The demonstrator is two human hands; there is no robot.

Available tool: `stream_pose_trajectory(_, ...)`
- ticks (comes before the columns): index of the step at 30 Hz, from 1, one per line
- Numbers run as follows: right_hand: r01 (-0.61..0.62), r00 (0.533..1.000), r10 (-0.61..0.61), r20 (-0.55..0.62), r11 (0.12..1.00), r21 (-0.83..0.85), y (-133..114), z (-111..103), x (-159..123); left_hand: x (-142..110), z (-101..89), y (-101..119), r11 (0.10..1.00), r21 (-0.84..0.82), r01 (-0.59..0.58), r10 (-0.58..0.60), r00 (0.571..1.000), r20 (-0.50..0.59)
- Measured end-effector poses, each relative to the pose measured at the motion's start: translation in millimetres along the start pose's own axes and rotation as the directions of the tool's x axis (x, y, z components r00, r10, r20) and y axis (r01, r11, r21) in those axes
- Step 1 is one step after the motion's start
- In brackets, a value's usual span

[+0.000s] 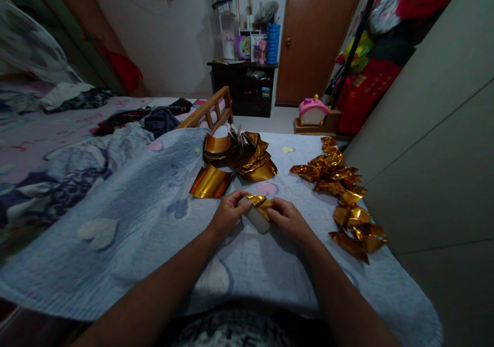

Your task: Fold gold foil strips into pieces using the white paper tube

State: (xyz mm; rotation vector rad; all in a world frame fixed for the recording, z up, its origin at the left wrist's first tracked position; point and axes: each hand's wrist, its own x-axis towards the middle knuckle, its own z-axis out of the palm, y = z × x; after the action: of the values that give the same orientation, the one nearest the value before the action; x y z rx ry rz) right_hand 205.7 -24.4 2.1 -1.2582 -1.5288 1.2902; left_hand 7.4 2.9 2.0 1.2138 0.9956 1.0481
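Between my two hands is a sheet of gold foil paper (258, 218), partly folded, its pale side showing below and a gold flap along the top. My left hand (230, 213) pinches its left end, thumb on top. With thumb and fingers closed, my right hand (287, 217) grips the gold flap at the right. Just beyond my hands lies a fanned stack of gold foil sheets (239, 154), with one curled sheet (211, 181) at its near left. Over to the right is a pile of folded gold foil pieces (339, 182).
A light blue blanket (146, 233) with heart shapes covers the surface under my hands. To the left is a bed with clothes (158, 120) and a wooden rail (210, 107). A pale cabinet (436, 146) borders the right side. A pink toy (313, 111) stands beyond.
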Motion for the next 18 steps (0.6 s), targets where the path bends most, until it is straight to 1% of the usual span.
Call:
stream_pose_trajectory(5,0.015,0.998,-0.009,-0.069,0.996,0.088,0.1,-2.0,1.4,-1.0,-1.3,-1.9,0.999,0.045,0.01,-0.013,0.997,0.072)
stream_pose_trajectory(7,0.007,0.996,0.001,-0.084,0.995,0.101,-0.1,-2.7,1.3,-1.2,-1.2,-3.6,0.998,0.06,0.003,-0.008,0.997,0.078)
stream_pose_trajectory(11,0.008,0.996,-0.003,-0.085,0.998,0.06,0.8,-4.0,0.8,-2.1,0.7,-6.2,0.998,0.046,-0.04,0.037,0.997,0.064)
stream_pose_trajectory(14,0.008,0.997,-0.006,-0.073,1.0,0.028,1.4,-4.7,0.7,-2.7,1.3,-6.3,0.998,0.036,-0.057,0.053,0.993,0.109)
stream_pose_trajectory(18,0.007,0.998,-0.007,-0.061,1.0,-0.003,1.1,-5.2,0.8,-2.8,-0.1,-3.7,0.978,0.155,-0.141,0.116,0.98,0.159)
